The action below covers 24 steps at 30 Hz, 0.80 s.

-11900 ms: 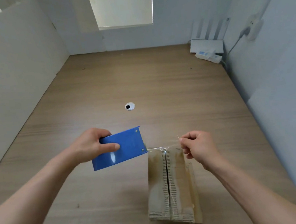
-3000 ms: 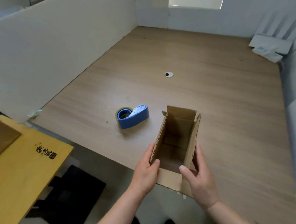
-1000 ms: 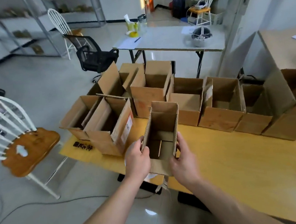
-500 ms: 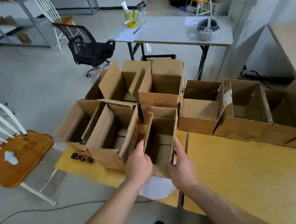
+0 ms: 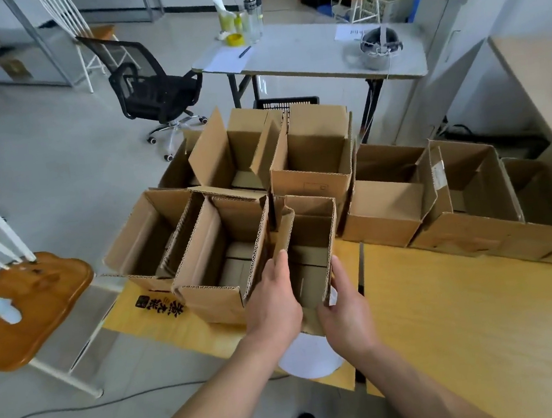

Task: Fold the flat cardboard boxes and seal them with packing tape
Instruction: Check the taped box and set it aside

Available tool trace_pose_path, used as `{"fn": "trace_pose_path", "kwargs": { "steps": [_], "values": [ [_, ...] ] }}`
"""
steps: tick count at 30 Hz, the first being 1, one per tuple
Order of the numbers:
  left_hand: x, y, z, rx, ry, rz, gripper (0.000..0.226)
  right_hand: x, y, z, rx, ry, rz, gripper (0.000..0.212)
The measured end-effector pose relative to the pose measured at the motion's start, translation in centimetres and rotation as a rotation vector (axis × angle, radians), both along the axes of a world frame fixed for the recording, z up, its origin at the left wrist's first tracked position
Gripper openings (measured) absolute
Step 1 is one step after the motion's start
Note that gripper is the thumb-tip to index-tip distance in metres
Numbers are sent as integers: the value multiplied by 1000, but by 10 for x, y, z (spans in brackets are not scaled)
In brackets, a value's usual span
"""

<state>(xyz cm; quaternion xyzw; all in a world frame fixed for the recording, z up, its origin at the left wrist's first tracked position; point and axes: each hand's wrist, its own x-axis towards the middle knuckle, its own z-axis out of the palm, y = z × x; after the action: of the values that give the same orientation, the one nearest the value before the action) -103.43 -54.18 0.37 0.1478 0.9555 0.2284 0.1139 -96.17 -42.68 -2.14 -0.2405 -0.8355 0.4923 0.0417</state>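
A small open-topped cardboard box [image 5: 308, 236] stands on the yellow table [image 5: 449, 320], wedged between a larger open box [image 5: 224, 248] on its left and other boxes behind. My left hand [image 5: 274, 301] holds its left wall, fingers straight up along the cardboard. My right hand [image 5: 346, 307] holds the right wall the same way, thumb on the near side. The box's inside shows a taped bottom seam. No tape dispenser is in view.
Several open cardboard boxes [image 5: 383, 204] crowd the table's far side. A wooden chair [image 5: 22, 303] stands at the left, a black office chair [image 5: 149, 89] and a grey table [image 5: 313, 55] lie beyond. A white stool [image 5: 307, 358] sits under the table edge.
I turned from the wooden desk, where the tape dispenser stayed, to the yellow table. Both hands carried the small box forward and set it down among the other boxes.
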Motion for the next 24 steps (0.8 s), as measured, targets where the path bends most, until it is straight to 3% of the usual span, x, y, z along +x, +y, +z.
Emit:
{"fn": "trace_pose_path", "kwargs": {
  "steps": [12, 24],
  "values": [
    [-8, -10, 6, 125, -3, 75, 78, -5, -7, -4, 26, -20, -31, 83],
    [-9, -2, 15, 181, 60, -37, 66, 0, -6, 2, 65, -31, -52, 86]
  ]
}}
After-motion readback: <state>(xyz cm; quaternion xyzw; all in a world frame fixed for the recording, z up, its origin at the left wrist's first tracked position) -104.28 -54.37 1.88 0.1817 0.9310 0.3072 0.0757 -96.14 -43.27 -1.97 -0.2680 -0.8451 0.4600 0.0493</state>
